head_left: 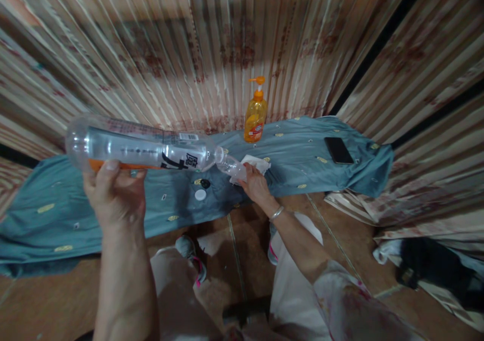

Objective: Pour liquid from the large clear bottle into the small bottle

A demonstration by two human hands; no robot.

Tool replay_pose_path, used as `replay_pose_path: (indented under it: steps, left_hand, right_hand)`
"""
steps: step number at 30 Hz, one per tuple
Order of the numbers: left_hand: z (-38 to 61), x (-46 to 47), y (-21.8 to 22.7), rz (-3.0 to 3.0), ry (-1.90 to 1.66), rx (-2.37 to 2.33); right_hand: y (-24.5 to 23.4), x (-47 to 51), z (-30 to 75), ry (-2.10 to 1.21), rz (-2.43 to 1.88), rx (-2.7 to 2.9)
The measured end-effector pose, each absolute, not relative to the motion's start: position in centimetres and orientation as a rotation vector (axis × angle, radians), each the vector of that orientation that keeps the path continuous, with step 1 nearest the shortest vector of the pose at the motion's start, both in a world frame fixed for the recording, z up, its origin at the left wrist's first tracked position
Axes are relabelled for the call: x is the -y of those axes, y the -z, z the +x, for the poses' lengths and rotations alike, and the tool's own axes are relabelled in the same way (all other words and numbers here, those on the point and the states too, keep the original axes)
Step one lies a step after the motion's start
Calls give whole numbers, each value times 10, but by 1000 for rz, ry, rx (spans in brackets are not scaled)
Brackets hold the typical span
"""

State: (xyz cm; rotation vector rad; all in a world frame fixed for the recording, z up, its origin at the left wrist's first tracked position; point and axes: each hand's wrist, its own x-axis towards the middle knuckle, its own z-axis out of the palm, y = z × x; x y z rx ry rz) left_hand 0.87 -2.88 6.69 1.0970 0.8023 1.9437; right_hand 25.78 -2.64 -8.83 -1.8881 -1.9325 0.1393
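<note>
My left hand (113,189) grips a large clear plastic bottle (139,147) with a printed label, held on its side with the neck pointing right. The neck meets a small clear container (231,168) that my right hand (255,182) holds over the blue cloth (56,215), together with a white tissue (257,163). A silver bangle circles my right wrist. A white cap (200,194) and a small black cap (205,183) lie on the cloth just left of my right hand.
An orange pump bottle (255,114) stands at the back of the cloth by the striped curtain (189,43). A black phone (338,150) lies to the right. Dark and white items (427,265) sit on the floor at right. My knees are below.
</note>
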Motion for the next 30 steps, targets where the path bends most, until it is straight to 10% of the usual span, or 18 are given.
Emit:
replay_pose_path:
  steps: [30]
  left_hand:
    - [4,25,-62,1123,-1945,-742]
  right_hand:
    - [90,26,258,-160,-1867,1926]
